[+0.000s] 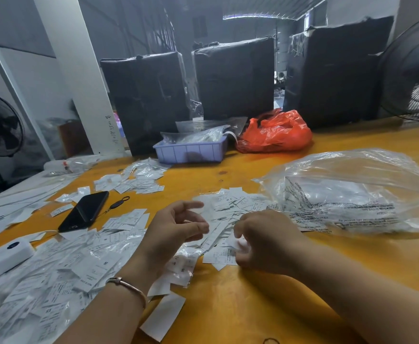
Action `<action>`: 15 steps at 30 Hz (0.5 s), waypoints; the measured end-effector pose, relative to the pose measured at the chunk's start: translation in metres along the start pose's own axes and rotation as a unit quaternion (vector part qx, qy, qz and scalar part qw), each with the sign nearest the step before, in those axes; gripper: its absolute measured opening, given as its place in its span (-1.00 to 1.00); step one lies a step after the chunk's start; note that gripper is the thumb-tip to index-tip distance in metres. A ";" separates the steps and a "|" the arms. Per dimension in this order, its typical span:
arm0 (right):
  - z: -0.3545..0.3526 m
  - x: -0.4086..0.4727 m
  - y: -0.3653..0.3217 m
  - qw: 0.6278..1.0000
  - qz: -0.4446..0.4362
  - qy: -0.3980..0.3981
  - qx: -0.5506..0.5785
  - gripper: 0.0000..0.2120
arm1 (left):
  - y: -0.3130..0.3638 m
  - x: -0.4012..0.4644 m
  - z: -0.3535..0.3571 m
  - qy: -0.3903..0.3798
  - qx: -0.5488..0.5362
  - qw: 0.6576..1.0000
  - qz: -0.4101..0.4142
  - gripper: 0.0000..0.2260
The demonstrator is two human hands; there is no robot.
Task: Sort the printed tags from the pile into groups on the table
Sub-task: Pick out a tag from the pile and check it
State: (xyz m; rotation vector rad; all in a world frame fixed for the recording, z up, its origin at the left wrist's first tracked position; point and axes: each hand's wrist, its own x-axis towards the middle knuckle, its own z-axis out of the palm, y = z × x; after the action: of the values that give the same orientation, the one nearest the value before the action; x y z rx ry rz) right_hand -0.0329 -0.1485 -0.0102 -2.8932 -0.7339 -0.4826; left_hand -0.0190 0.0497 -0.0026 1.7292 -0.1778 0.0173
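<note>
head view of a yellow table (pixel 253 306) strewn with printed tags, small white rectangular slips bearing fine dark print, some showing a single size letter. the central pile of tags (pixel 228 207) lies between and just beyond the two hands; a larger spread of tags (pixel 61 269), many in clear sleeves, covers the near left part of the table, and a smaller far group of tags (pixel 138 180) lies toward the lavender tray (pixel 191 151). the left hand (pixel 173 232), with a bracelet (pixel 126 285) at the wrist, hovers over the pile edge, fingers loosely curved and apart, holding nothing. the right hand (pixel 263 242) is curled with fingertips down on the tags; whether they pinch a slip cannot be told. a crumpled clear plastic bag (pixel 352 192) with printed warnings touches the pile on the right. a black phone (pixel 84 211) lies left of the pile, a white device (pixel 2 259) at the near left edge. bare table surface lies in front of the right forearm and between pile and tray. an orange bag (pixel 275 132) and three dark boxes (pixel 235 78) stand along the far edge.
</note>
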 end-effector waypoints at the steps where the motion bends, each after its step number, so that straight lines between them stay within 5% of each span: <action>1: 0.000 0.001 -0.001 1.000 0.000 0.001 -0.004 -0.79 | 0.000 0.000 0.000 -0.011 -0.021 1.000 -0.010 -0.68; 7: -0.006 0.000 0.010 0.977 0.132 0.033 0.163 -0.83 | -0.001 -0.001 0.001 -0.026 -0.019 0.999 -0.036 -0.89; 11: -0.014 0.001 0.020 0.835 0.237 0.097 0.488 -0.90 | -0.001 0.000 0.002 -0.013 0.016 1.000 -0.014 -0.86; 15: -0.016 0.002 0.027 0.729 0.290 0.078 0.615 -0.93 | -0.002 -0.001 0.002 0.002 0.035 0.999 0.021 -0.93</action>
State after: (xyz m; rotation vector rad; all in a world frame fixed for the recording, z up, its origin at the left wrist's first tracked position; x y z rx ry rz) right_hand -0.0231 -0.1740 0.0049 -1.6022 0.0149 -0.0553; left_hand -0.0199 0.0480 -0.0049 1.7952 -0.2125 0.0596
